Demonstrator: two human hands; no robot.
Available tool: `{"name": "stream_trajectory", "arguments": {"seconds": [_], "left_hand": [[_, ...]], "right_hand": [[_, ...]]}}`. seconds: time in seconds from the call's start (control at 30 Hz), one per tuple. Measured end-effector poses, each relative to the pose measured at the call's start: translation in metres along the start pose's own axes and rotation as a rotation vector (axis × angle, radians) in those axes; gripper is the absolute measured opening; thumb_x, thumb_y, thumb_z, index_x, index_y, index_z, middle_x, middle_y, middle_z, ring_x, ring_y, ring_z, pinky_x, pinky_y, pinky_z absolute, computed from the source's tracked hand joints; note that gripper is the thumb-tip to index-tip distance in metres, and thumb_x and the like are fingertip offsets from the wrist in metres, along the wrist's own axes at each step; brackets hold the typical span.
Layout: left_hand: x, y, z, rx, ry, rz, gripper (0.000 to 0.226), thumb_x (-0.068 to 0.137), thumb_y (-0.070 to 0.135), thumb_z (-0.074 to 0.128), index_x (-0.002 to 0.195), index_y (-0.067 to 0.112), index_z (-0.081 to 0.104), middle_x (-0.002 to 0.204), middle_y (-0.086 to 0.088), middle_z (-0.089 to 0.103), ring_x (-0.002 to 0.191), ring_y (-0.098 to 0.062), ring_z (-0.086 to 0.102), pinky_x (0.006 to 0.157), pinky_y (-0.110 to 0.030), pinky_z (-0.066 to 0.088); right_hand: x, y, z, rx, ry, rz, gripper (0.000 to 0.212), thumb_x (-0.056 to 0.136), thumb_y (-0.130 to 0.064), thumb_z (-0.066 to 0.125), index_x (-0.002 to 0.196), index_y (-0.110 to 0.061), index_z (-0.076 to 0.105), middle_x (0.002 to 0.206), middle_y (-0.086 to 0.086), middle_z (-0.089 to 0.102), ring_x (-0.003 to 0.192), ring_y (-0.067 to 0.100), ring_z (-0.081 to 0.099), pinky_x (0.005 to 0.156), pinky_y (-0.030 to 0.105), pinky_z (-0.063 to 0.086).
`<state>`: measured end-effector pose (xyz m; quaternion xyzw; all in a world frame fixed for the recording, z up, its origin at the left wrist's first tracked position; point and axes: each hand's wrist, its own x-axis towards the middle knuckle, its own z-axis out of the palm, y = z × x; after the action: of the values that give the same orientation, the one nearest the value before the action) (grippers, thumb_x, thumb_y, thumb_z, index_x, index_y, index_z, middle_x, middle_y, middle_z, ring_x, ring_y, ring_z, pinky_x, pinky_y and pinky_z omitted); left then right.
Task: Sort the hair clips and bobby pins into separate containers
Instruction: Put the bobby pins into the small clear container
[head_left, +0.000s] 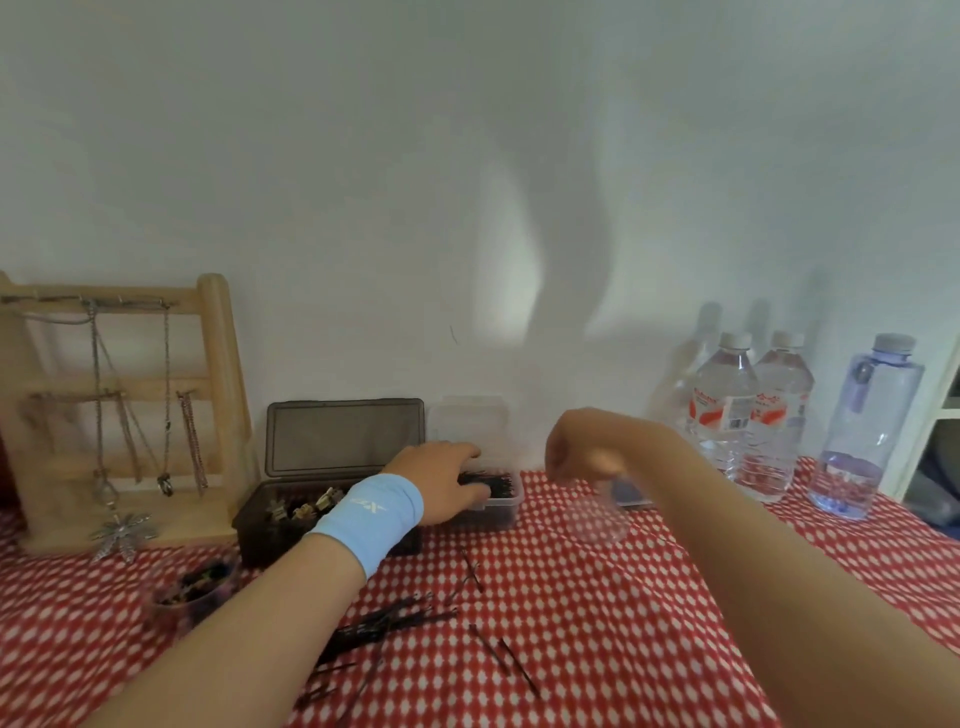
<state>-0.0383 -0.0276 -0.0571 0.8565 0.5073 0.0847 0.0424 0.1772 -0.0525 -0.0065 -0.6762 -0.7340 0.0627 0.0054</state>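
Fingers (467, 454) of the left hand (441, 478) reach down into the clear box (506, 501), over the bobby pins (498, 480) already lying in it; whether they pinch any pins or have let go, I cannot tell. The right hand (587, 447) is blurred, so its fingers cannot be read either.

Taking 12 o'clock as the wall, a sweep from the left:
- A wooden jewellery stand (218, 364) sits at the far left, with a small cup (192, 587) of dark bits at its 5 o'clock.
- The dark box (260, 540), lid up, holds the hair clips (306, 506) and touches the clear box on its 3 o'clock side.
- Loose pins (384, 626) lie on the table (597, 623) at 6 o'clock from the left hand, beside that forearm. The bunch runs roughly 8 to 2 o'clock; two strays (498, 654) run 10 to 4.
- The right hand hovers at 3 o'clock from the clear box, above what looks like a clear cup (608, 514).
- Water bottles (727, 405) stand at the far right.

Judging by this, the left hand is nearer the bunch and would draw back toward 6 o'clock, across open cloth, to gather more pins.
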Motion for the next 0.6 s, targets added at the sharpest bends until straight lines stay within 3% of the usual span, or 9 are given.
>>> {"name": "stream_trajectory", "arguments": {"seconds": [0.1,0.23,0.3,0.37,0.43,0.53,0.6], "left_hand": [[-0.014,-0.002,-0.010,-0.099,0.147,0.013,0.040,0.099,0.037,0.049,0.138,0.026,0.051,0.140,0.003,0.054,0.126,-0.019,0.051,0.110,-0.036,0.037],[-0.040,-0.015,-0.017,-0.113,0.312,0.039,0.018,0.098,0.032,0.052,0.112,0.026,0.061,0.110,0.008,0.059,0.105,-0.012,0.054,0.093,-0.028,0.045],[-0.056,-0.019,-0.021,-0.135,0.319,0.081,0.011,0.095,0.032,0.055,0.103,0.027,0.062,0.104,0.010,0.055,0.101,-0.009,0.051,0.086,-0.023,0.043],[-0.070,-0.021,-0.024,-0.175,0.239,0.100,0.010,0.093,0.035,0.058,0.098,0.028,0.063,0.099,0.013,0.055,0.094,-0.006,0.054,0.078,-0.018,0.042],[-0.086,-0.022,-0.025,-0.166,0.050,0.068,0.020,0.090,0.046,0.060,0.101,0.029,0.066,0.101,0.014,0.059,0.092,-0.005,0.057,0.082,-0.022,0.047],[-0.106,-0.022,-0.019,0.023,-0.219,0.007,0.063,0.078,0.066,0.062,0.127,0.028,0.058,0.125,0.009,0.056,0.111,-0.012,0.055,0.099,-0.033,0.047],[-0.115,-0.022,-0.012,0.092,-0.335,-0.015,0.082,0.074,0.071,0.062,0.142,0.028,0.046,0.136,0.004,0.046,0.123,-0.017,0.048,0.105,-0.038,0.044]], "right_hand": [[-0.001,-0.027,-0.004,0.098,0.128,-0.021,0.008,0.085,-0.020,0.073,0.083,-0.027,0.076,0.088,-0.008,0.074,0.082,0.014,0.069,0.083,0.035,0.058],[0.007,-0.059,0.018,0.034,0.160,-0.030,0.020,0.089,-0.023,0.073,0.108,-0.027,0.073,0.110,-0.006,0.068,0.098,0.017,0.064,0.093,0.036,0.054],[0.006,-0.070,0.023,0.042,0.124,-0.036,0.018,0.092,-0.021,0.068,0.109,-0.025,0.073,0.115,-0.002,0.069,0.101,0.019,0.064,0.094,0.034,0.053],[-0.001,-0.081,0.026,0.072,0.104,-0.038,0.014,0.093,-0.018,0.065,0.103,-0.020,0.075,0.108,0.001,0.071,0.094,0.018,0.064,0.090,0.032,0.054],[-0.012,-0.092,0.028,0.055,0.041,-0.053,0.015,0.091,-0.019,0.067,0.103,-0.012,0.074,0.098,0.003,0.071,0.086,0.018,0.067,0.080,0.028,0.055],[-0.028,-0.103,0.031,0.065,-0.258,-0.035,0.033,0.094,-0.017,0.064,0.123,-0.004,0.061,0.092,0.005,0.067,0.074,0.016,0.068,0.060,0.021,0.053],[-0.035,-0.106,0.039,-0.012,-0.309,-0.067,0.040,0.091,-0.024,0.069,0.128,-0.009,0.062,0.108,0.005,0.069,0.085,0.017,0.068,0.068,0.023,0.053]]}}
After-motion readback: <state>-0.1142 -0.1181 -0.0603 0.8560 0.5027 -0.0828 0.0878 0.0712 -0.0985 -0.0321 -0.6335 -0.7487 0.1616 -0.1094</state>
